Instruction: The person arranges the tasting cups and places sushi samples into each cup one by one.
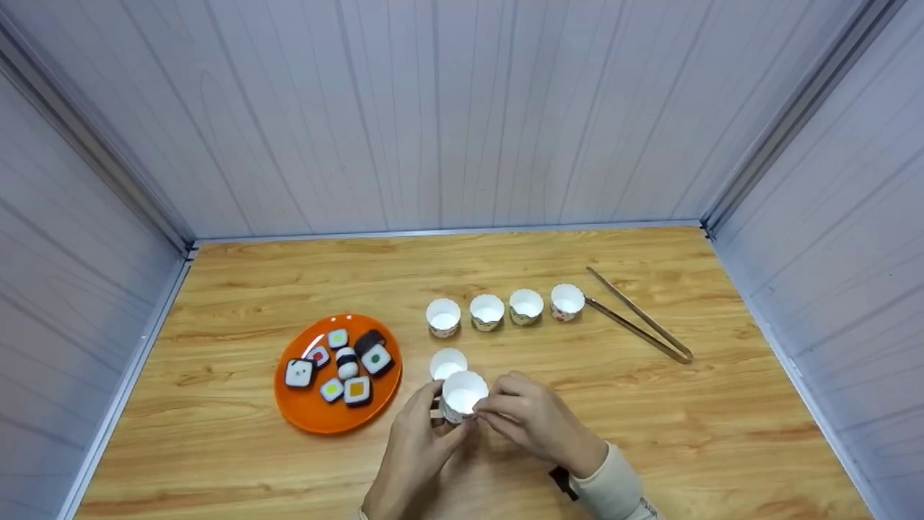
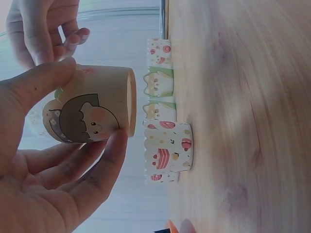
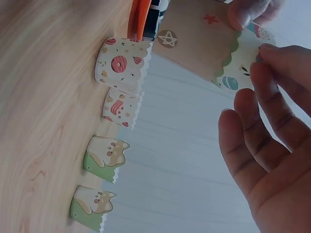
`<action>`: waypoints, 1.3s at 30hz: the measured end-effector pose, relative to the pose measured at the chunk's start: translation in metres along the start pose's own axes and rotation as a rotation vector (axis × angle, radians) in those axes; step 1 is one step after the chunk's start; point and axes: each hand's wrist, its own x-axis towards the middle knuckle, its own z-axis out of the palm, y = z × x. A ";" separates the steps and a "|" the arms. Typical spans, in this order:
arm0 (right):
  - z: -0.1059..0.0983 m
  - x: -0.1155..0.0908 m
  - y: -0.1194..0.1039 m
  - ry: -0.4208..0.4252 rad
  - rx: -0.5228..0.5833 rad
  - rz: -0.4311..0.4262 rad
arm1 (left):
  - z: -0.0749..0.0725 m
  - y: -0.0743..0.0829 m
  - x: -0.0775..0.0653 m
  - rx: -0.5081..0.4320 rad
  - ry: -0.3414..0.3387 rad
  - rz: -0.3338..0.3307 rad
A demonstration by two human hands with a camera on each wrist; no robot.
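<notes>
My left hand [image 1: 419, 444] grips a brown paper baking cup [image 2: 97, 107] printed with a cartoon face, its fingers and thumb around the side. A paler patterned cup [image 3: 235, 73] sits inside it, with its scalloped rim sticking out. At that rim my right hand [image 1: 534, 419] pinches the paler cup between thumb and forefinger, the other fingers loosely bent. Just behind the held cups, a white cup with red dessert prints [image 3: 119, 63] stands on the table. How many cups are nested in my left hand I cannot tell.
Several white-lined paper cups stand in a row farther back, including one [image 1: 443, 318] at its left end. Metal tongs [image 1: 650, 336] lie right of the row. On the left, an orange plate [image 1: 310, 419] bears several sushi-like pieces [image 1: 357, 390]. Panel walls [image 1: 462, 115] enclose the wooden table [image 1: 722, 440].
</notes>
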 end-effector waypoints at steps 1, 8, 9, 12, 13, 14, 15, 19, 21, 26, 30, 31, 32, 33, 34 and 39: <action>-0.001 0.000 0.000 0.012 0.002 -0.002 | 0.000 0.000 0.000 0.007 0.000 0.002; -0.015 0.004 0.009 0.144 -0.040 -0.010 | -0.001 -0.002 0.001 0.053 -0.027 -0.042; -0.017 0.004 0.012 0.151 -0.065 -0.001 | -0.001 -0.003 0.001 0.063 -0.027 -0.050; -0.021 0.001 0.020 0.139 -0.174 0.058 | -0.002 -0.002 0.002 0.091 -0.026 -0.079; -0.021 -0.001 0.023 0.128 -0.220 0.081 | -0.002 -0.002 0.002 0.093 -0.026 -0.084; -0.020 -0.003 0.027 0.113 -0.262 0.103 | -0.002 -0.002 0.002 0.096 -0.026 -0.088; -0.019 -0.004 0.030 0.098 -0.292 0.128 | -0.002 -0.002 0.003 0.098 -0.027 -0.095; -0.010 -0.010 0.043 0.031 -0.363 0.178 | -0.002 -0.003 0.003 0.096 -0.022 -0.100; -0.005 -0.012 0.048 -0.007 -0.378 0.186 | -0.002 -0.003 0.003 0.101 -0.022 -0.098; 0.006 -0.018 0.058 -0.079 -0.411 0.218 | -0.001 -0.003 0.002 0.113 -0.033 -0.111; 0.012 -0.023 0.062 -0.102 -0.416 0.247 | -0.002 -0.002 0.002 0.104 -0.032 -0.117; 0.013 -0.023 0.062 -0.105 -0.417 0.253 | -0.001 -0.003 0.001 0.100 -0.029 -0.109; 0.013 -0.023 0.062 -0.108 -0.418 0.258 | -0.001 -0.002 0.001 0.098 -0.026 -0.100; 0.014 -0.024 0.062 -0.111 -0.419 0.262 | -0.001 -0.002 0.001 0.097 -0.025 -0.092; 0.014 -0.024 0.062 -0.114 -0.418 0.265 | -0.001 -0.002 0.001 0.099 -0.026 -0.088; 0.012 -0.021 0.059 -0.126 -0.419 0.259 | -0.001 -0.001 0.001 0.104 -0.035 -0.099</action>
